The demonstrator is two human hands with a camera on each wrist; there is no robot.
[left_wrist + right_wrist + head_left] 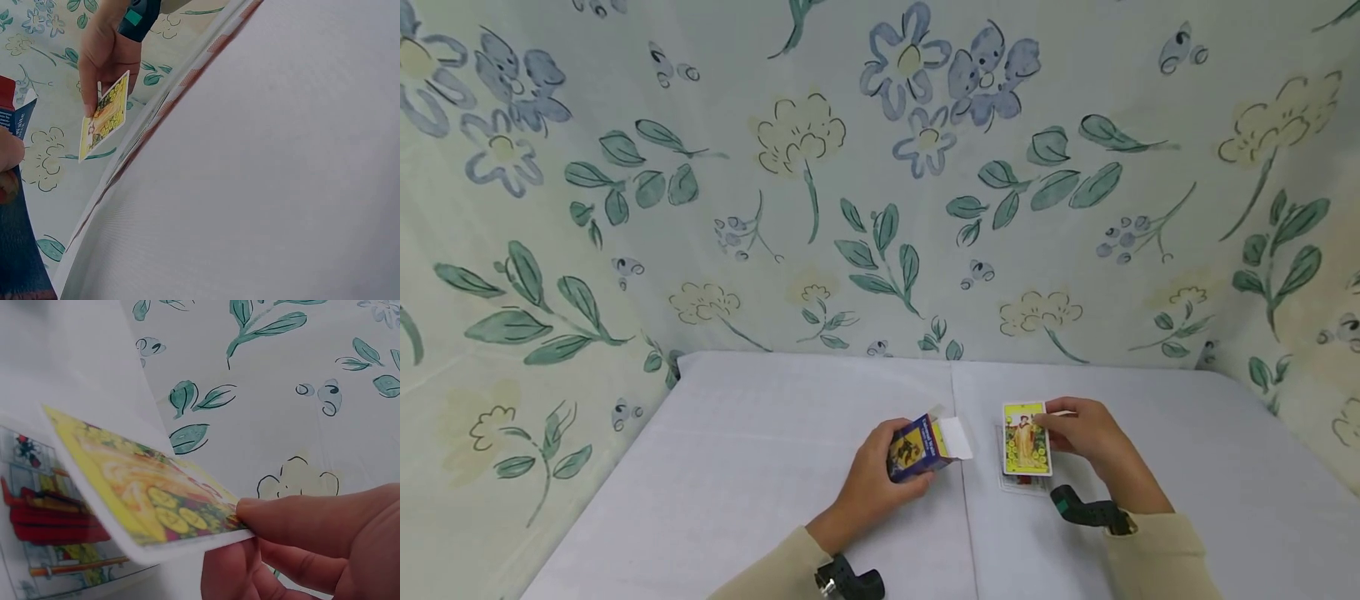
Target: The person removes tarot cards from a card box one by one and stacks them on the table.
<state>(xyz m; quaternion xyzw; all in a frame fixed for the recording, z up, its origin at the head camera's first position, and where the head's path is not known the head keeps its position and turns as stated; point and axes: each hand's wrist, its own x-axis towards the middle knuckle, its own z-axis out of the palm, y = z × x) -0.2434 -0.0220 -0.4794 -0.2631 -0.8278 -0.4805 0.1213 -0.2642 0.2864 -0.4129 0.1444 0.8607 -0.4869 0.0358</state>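
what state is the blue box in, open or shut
Open: in the head view, the blue box held by the left hand has its white flap sticking outward from one end.

Blue box [24, 237] — cut off in left wrist view, lower card [56, 522] — partly hidden

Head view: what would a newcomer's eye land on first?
Probably the bright yellow card, pinched by the right hand above another card, right of centre. Next, the open blue box in the left hand, nearer the middle. Floral fabric fills the background.
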